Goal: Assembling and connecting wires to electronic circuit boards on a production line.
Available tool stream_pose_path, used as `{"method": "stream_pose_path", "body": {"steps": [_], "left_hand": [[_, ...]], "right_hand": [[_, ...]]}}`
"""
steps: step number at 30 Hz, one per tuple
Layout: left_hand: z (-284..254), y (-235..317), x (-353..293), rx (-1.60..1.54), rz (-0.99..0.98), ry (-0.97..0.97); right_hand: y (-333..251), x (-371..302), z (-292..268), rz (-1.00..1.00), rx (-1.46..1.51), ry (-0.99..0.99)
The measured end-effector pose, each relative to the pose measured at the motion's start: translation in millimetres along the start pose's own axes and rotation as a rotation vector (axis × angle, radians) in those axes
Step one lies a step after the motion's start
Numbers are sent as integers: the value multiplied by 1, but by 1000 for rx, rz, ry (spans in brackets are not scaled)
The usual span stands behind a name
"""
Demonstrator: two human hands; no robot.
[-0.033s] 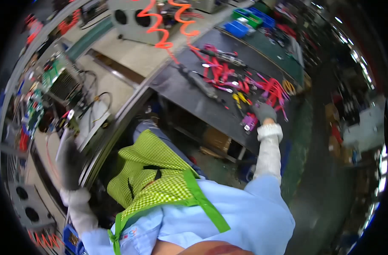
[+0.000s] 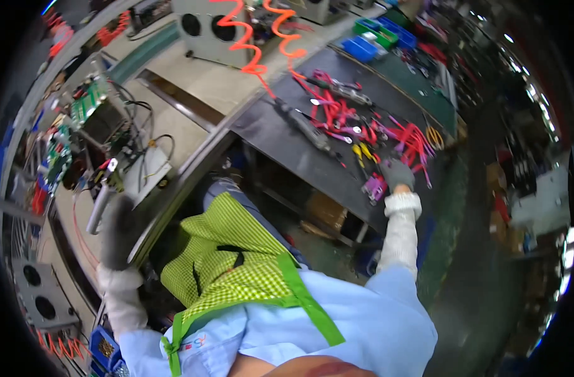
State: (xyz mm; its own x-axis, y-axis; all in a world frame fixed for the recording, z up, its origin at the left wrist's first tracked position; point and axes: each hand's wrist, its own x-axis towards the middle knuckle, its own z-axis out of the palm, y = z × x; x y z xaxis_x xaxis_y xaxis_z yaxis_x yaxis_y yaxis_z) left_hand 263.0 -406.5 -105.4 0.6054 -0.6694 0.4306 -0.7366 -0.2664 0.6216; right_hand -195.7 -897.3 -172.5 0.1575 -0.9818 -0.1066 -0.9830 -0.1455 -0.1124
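Note:
My left hand [image 2: 118, 232], in a grey glove with a white knitted cuff, is over the edge of the light bench at left. It is blurred, and its fingers cannot be made out. Right beside it is a pale grey cylinder [image 2: 98, 210]; whether I hold it is unclear. My right hand [image 2: 398, 174], gloved alike, rests low on the black tabletop [image 2: 255, 122]. Its fingers are mostly hidden. Against its left side lies a purple piece [image 2: 375, 187]. Red cables with metal lugs [image 2: 413, 141] and yellow-handled pliers [image 2: 361, 151] lie just beyond it.
Two powered drivers [image 2: 306, 129] lie on the black tabletop, with coiled orange hoses [image 2: 252, 60] above. Blue and green bins [image 2: 360, 48] stand at the far end. An opened unit with circuit boards [image 2: 89, 107] sits on the left bench. A grey box with round openings [image 2: 215, 38] stands behind.
The whole view has shifted slightly. My left hand has moved a little rightward, away from the pale cylinder. My right hand stays by the purple piece.

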Motion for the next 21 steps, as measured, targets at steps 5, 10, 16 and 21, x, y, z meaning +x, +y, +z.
{"method": "stream_pose_path", "body": {"steps": [5, 10, 16, 21], "left_hand": [[97, 77, 47, -452, 263, -360], [113, 86, 55, -545, 253, -657], [67, 78, 83, -716, 62, -669], [39, 109, 111, -761, 338, -601]], "right_hand": [[1, 17, 12, 116, -62, -12], [-11, -9, -18, 171, -43, 86], [-128, -73, -133, -669, 398, 401], [-313, -144, -122, -1291, 1192, -193]]}}
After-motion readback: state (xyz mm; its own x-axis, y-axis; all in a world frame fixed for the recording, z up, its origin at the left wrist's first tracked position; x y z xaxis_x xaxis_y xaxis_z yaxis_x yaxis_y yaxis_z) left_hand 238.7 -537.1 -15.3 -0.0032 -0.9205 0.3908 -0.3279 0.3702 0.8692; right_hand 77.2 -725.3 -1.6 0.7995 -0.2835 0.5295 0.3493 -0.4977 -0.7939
